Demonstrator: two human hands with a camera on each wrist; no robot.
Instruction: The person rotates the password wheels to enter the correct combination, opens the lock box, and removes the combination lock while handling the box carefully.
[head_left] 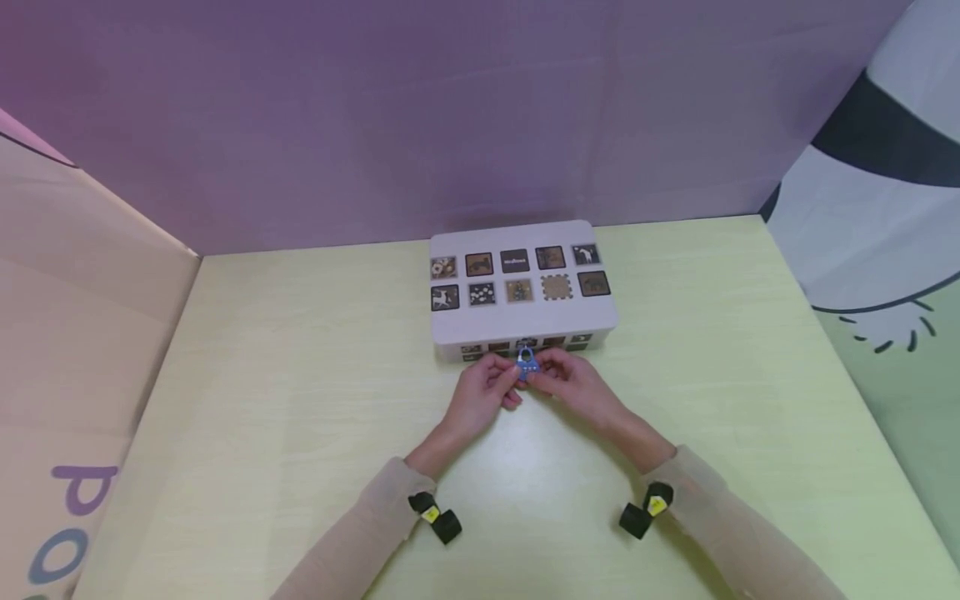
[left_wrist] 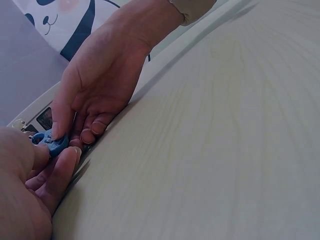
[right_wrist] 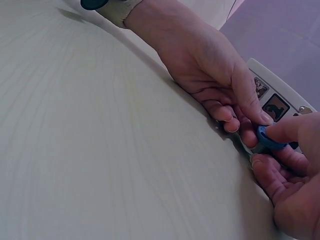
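Note:
A small blue combination padlock (head_left: 528, 367) is at the front of a white box (head_left: 517, 317), by the metal clasp (head_left: 527, 342). My left hand (head_left: 480, 392) pinches the padlock's left side between thumb and fingers. From the right, my right hand (head_left: 581, 387) pinches its other side. In the left wrist view the blue padlock (left_wrist: 54, 143) lies between both thumbs. The right wrist view shows the padlock (right_wrist: 270, 140) partly covered by fingers. Whether the shackle is locked cannot be made out.
The box lid carries rows of small square pictures. It stands near the back of a pale wooden table (head_left: 337, 400), before a purple curtain (head_left: 375, 125). Printed panels rise at the left (head_left: 75, 292) and right (head_left: 885, 225). Each wrist bears a small black camera.

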